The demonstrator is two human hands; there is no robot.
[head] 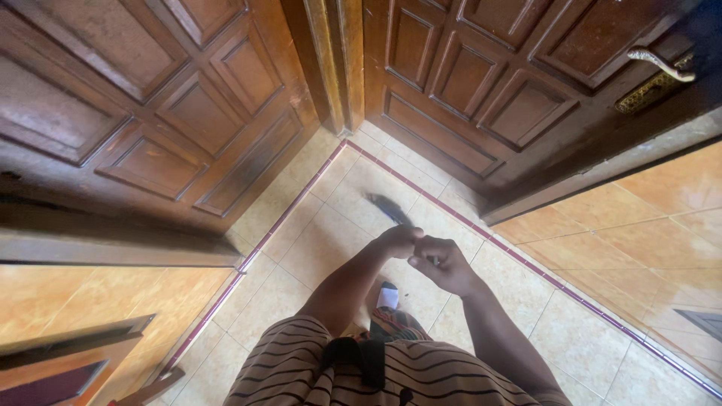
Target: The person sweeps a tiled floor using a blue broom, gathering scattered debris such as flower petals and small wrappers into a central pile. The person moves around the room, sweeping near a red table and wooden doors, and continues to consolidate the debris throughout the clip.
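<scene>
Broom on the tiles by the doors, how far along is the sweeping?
Both hands, left hand and right hand, grip the broom, its blurred head on the floor tiles near the door corner. No swept pile shows, so what is done or left cannot be told.

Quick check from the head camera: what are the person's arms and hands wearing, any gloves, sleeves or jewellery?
Left hand and right hand are bare: no gloves, rings or watch visible. Both forearms are uncovered. The tan shirt with thin dark stripes shows only at the bottom edge, with a black strap at its middle.
</scene>
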